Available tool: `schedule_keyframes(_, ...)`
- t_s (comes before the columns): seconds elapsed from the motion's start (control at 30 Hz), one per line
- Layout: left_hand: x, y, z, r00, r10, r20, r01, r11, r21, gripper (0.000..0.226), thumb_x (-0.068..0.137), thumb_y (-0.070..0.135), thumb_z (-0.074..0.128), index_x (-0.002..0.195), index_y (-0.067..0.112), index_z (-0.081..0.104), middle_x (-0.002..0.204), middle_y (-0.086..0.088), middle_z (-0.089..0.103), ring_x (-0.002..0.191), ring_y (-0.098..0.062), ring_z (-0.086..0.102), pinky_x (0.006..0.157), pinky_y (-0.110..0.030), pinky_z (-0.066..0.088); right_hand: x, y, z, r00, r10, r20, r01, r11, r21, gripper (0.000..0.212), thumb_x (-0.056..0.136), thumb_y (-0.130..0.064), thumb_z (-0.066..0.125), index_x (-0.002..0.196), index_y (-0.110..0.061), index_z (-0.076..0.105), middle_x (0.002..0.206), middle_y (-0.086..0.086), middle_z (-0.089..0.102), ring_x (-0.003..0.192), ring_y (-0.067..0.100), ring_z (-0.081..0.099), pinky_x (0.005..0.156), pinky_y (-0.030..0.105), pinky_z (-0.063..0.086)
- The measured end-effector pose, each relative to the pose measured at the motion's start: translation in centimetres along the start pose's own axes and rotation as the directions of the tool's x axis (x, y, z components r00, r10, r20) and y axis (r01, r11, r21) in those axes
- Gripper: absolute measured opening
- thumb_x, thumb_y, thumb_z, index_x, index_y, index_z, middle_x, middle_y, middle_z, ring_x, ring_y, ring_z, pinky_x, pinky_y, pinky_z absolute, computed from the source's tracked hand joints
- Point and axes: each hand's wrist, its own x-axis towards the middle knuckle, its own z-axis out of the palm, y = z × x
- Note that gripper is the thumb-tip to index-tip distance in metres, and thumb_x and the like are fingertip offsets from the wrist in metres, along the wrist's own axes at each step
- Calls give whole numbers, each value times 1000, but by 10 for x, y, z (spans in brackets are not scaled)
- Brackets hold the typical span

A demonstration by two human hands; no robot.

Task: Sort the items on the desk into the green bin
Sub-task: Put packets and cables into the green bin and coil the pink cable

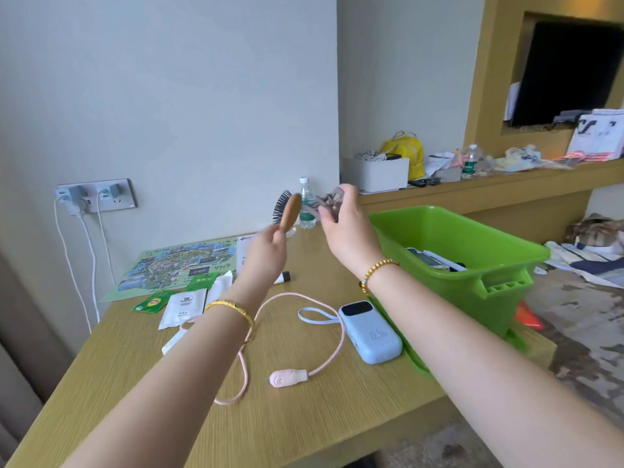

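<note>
The left hand (266, 251) is curled round the handle of a wooden-backed oval hairbrush with dark bristles (288, 209), holding it upright above the counter, just left of the rectangular green plastic bin (506, 255). The right hand (344, 224) pinches a small grey-brown claw hair clip (326, 201) between its fingertips, raised near the bin's far-left corner but not yet over its opening. Both things are off the wood-grain counter (304, 417) and neither is in the bin, so I judge this step to be mid-carry. Inside the bin, toward its right side, a few flat things already lie, dark and white, too blurred to name; that part of the sorting looks done. Much is left. Touching or just beside the bin's left wall lies a pale blue power bank with a looped strap (371, 332). Further left of the bin, a pink charging cable with a chunky pink plug (290, 374) loops across the counter. Beyond that, well to the left of the bin, sit white sachets (184, 307), green tea packets (153, 302) and a large printed paper map (175, 265), with a small white tube with a dark cap (283, 276) partly hidden behind the left wrist. A clear water bottle with a green label (306, 206) stands behind the bin's far-left corner, near the wall. By this showing, the task is in its early part, with most counter items still to go in.
</note>
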Motion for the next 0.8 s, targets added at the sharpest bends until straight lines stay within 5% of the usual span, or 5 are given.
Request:
schedule_keyframes(0.23,-15,79,66,977,-61,206,114,959,-259,13,97,11,34,106,19,33,77,4,51,46,-12,34,38,-15,28,31,33,-102,978,210,9,-207,968,-140,44,92,-19,50,129,-9,28,114,13,49,94,32,57,83,48,51)
schedule_keyframes(0.4,-24,104,101,971,52,232,-8,982,-186,17,91,3,30,91,14,42,123,3,57,33,-4,37,32,-11,28,26,77,-148,923,372,100,-325,891,-316,41,90,-19,53,125,-11,33,101,8,51,64,21,53,64,38,50)
schedule_keyframes(0.5,-24,113,120,948,102,300,-123,991,55,27,91,9,33,107,11,55,121,-19,61,82,-31,62,68,-30,52,29,90,-161,914,398,77,-350,871,-344,40,91,-16,52,126,-11,32,105,12,54,67,22,53,60,35,47)
schedule_keyframes(0.6,-24,114,136,906,38,422,-214,901,378,39,96,27,33,127,9,48,127,-19,54,123,-37,43,107,-41,32,30,95,-164,879,455,145,-368,838,-403,52,90,-9,49,138,-10,28,123,15,50,96,27,55,69,30,41)
schedule_keyframes(0.8,-28,95,130,884,35,466,-277,842,463,35,96,25,30,112,15,59,126,-15,52,129,-36,32,111,-57,18,21,90,-150,854,428,296,-234,825,-515,48,91,0,37,138,-9,36,143,10,39,81,16,52,56,23,36)
